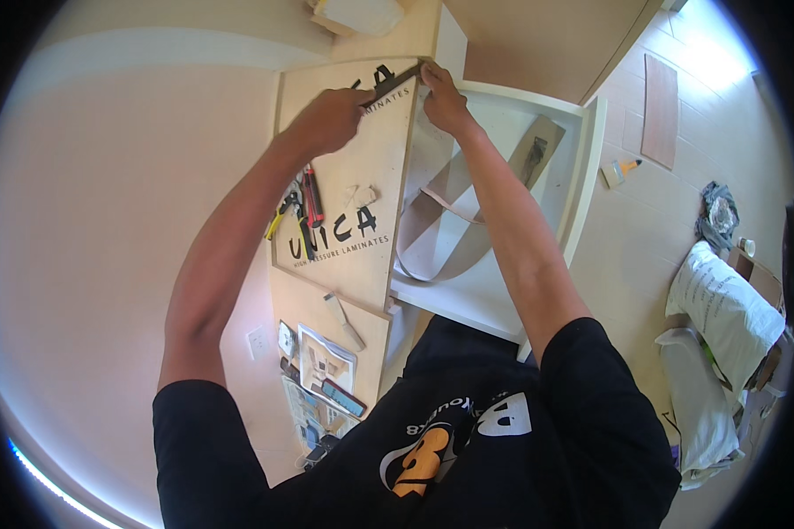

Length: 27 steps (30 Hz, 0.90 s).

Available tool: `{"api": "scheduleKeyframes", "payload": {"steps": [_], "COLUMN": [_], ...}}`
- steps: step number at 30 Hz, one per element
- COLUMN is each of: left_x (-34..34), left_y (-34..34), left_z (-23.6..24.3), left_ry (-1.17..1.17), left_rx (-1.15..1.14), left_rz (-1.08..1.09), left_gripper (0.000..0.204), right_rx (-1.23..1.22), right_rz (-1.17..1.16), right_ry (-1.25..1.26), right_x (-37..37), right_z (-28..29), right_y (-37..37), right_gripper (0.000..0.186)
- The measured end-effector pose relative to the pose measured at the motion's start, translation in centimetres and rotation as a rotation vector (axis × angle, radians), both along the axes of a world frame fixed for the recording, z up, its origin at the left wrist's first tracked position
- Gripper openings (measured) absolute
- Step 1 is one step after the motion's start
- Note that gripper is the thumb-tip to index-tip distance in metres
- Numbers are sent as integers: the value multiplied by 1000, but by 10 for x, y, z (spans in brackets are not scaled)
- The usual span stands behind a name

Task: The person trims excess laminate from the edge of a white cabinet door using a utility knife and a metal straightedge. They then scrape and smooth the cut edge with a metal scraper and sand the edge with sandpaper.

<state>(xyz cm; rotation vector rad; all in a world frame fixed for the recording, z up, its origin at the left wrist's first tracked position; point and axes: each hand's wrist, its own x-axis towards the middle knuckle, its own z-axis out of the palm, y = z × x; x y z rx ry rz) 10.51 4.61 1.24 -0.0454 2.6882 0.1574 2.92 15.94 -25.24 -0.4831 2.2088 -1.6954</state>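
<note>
In the head view, my left hand (326, 119) is closed on a narrow dark strip (392, 81) lying diagonally across the upper end of a pale printed board (331, 189). My right hand (444, 101) grips the strip's far end at the board's back right corner, its fingers bent around it. Red-handled pliers (312, 194) and yellow-handled pliers (281, 213) lie on the board below my left hand, beside a small pale piece (362, 195). Under my right forearm, an open white drawer (594, 141) holds long bent strips (423, 256).
A lower ledge (370, 331) carries a flat tool (342, 319), papers (322, 348) and a phone (342, 397). A wall (115, 220) bounds the left. On the floor at right lie a wood panel (659, 110), a brush (615, 174) and white sacks (715, 295).
</note>
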Motion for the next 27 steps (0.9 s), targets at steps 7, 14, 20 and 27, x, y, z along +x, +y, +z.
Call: {"api": "scheduleKeyframes", "payload": {"steps": [7,14,20,27], "left_x": [-13,7,-16,0], "left_y": [10,-7,9,-7], "left_z": [16,-17,18,-8], "left_ry": [-188,-10,-112,21], "left_rx": [46,9,24,-9], "left_rz": [314,44,180,22], "left_gripper": [40,41,41,39], "right_rx": [-121,-26,-209,-194], "right_rz": [-13,-5,-36,11], "right_ry": [36,54,21,-55], "right_x": [-2,-1,-7,-2], "right_z": [-6,-12,-6,-6], "right_y": [-2,-2,-9,-5], "right_gripper": [70,68,62,60]}}
